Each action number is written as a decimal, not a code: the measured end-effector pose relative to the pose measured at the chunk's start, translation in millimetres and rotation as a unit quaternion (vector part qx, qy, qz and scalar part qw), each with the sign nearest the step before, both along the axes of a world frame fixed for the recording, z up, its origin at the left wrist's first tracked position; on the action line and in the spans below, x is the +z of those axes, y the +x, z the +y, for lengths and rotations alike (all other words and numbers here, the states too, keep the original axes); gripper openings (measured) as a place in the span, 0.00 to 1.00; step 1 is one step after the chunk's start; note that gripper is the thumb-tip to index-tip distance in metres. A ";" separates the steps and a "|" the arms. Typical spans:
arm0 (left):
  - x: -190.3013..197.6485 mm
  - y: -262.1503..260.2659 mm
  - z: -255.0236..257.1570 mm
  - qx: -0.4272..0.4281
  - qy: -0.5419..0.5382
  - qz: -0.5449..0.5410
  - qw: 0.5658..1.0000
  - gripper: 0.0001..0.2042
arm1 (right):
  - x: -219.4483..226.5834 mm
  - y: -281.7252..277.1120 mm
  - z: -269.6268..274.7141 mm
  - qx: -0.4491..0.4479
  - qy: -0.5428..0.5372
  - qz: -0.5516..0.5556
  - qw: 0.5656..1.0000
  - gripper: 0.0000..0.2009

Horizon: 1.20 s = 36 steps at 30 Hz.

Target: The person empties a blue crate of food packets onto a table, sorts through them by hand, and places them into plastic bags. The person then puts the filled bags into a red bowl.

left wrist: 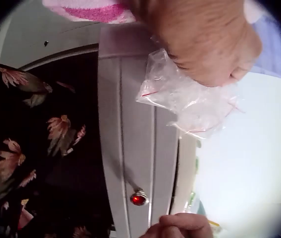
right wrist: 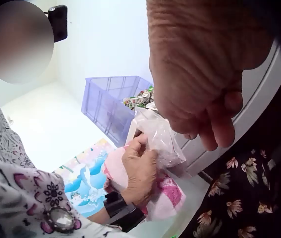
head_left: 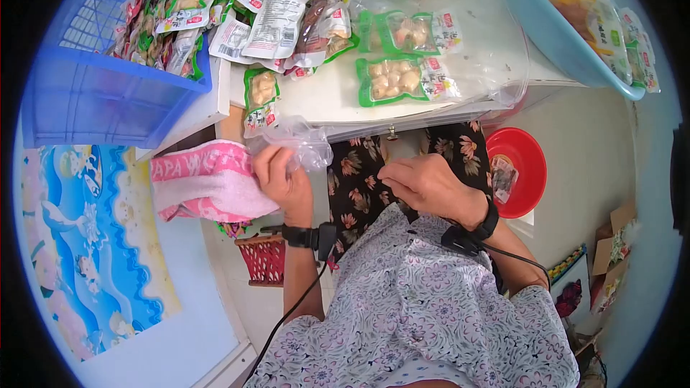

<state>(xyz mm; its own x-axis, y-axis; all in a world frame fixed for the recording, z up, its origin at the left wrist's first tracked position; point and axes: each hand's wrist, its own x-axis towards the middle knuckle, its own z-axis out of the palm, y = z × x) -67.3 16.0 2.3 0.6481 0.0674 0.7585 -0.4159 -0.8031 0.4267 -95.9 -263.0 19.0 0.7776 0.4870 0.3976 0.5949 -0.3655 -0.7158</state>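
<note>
My left hand (head_left: 282,179) grips a bunch of clear plastic bags (head_left: 305,145) near the table's front edge, above a pink and white towel (head_left: 205,179). In the left wrist view the crumpled bags (left wrist: 187,101), with thin red lines, hang from the fingers. My right hand (head_left: 435,185) hovers over the dark floral cloth (head_left: 352,194), apart from the bags, its fingers loosely curled with nothing seen in them. On the table before the hands lie green-edged food pouches (head_left: 392,80) with pale round pieces inside.
A blue crate (head_left: 108,100) heaped with pouches stands at the left. More pouches (head_left: 277,21) are piled beside it. At the right are a light blue basin (head_left: 568,43) of packets and, lower, a red basin (head_left: 528,172). A drawer knob (left wrist: 139,198) sticks out at the table front.
</note>
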 end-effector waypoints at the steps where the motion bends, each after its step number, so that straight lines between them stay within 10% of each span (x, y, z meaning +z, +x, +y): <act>1: -0.1 7.0 2.0 0.001 0.049 -0.002 0.999 0.16 | -0.1 2.3 0.2 -0.002 -0.005 -0.003 1.000 0.06; 27: 64.7 15.8 -17.1 -0.025 0.278 0.309 0.909 0.18 | -35.7 8.5 5.3 -0.007 0.001 0.049 0.999 0.05; 32: 63.9 14.9 -16.1 -0.024 0.266 0.323 0.908 0.17 | -36.5 4.5 1.3 -0.005 -0.022 0.060 0.998 0.08; 36: 21.6 14.4 -2.4 -0.120 0.055 0.208 0.969 0.17 | -31.3 1.5 -2.7 -0.020 -0.014 0.051 0.998 0.07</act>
